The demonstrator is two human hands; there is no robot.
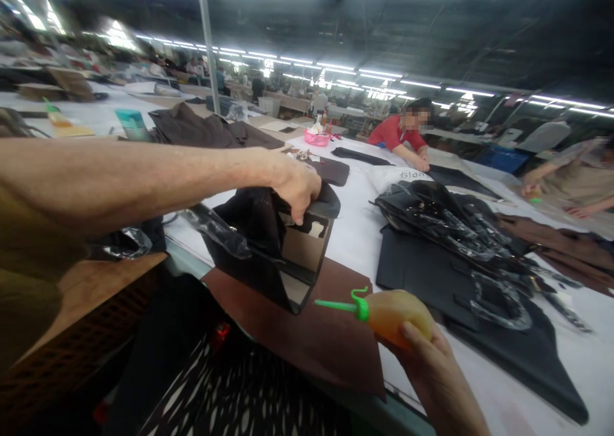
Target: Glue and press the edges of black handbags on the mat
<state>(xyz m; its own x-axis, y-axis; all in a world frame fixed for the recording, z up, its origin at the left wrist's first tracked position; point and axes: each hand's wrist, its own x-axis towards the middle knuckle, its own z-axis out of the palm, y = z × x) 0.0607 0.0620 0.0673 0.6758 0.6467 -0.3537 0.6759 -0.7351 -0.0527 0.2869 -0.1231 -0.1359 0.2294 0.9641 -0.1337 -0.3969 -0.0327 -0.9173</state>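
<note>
My left hand [298,183] grips the top edge of a black bag piece [268,244] that stands tilted at the near table edge, its tan inner lining showing and clear plastic hanging off its left side. My right hand [429,365], at the lower right, holds a yellow squeeze bottle [396,313] with a long green nozzle that points left toward the bag piece. The nozzle tip hangs just right of the bag's lower corner, over a brown leather sheet [307,334].
Black leather sheets [417,273] and a heap of plastic-wrapped black parts [451,222] lie on the white table [357,231] to the right. Two people work at the far side. A pink basket [317,138] and dark garments [201,129] sit further back.
</note>
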